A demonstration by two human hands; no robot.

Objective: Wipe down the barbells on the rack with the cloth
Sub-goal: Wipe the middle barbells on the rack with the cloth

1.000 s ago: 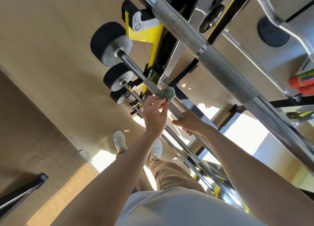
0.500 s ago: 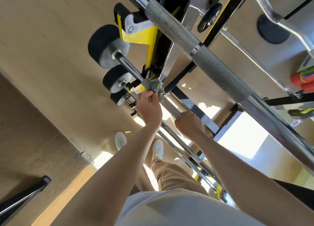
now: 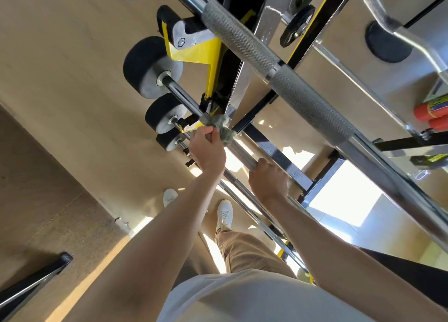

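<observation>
Several barbells lie stacked on a black and yellow rack [image 3: 194, 52], seen from above. My left hand [image 3: 208, 149] presses a grey-green cloth [image 3: 219, 125] around the shaft of the second barbell [image 3: 179, 95], close to the rack's yellow cradle. My right hand [image 3: 268, 178] grips the same shaft lower down, bare, a hand's width from the cloth. The top barbell [image 3: 278, 79] with its knurled grip crosses just above both hands. Lower bars run beneath my arms, partly hidden.
Black round weights [image 3: 148, 64] cap the bar ends at the left. A curl bar [image 3: 392, 30] and red objects [image 3: 429, 113] sit at the right. A black bar [image 3: 31, 278] lies on the floor at the lower left. My white shoes [image 3: 224, 212] stand on the tan floor.
My left hand has slid the cloth up the shaft toward the rack's cradle and the weighted end. My right hand followed a little along the same bar.
</observation>
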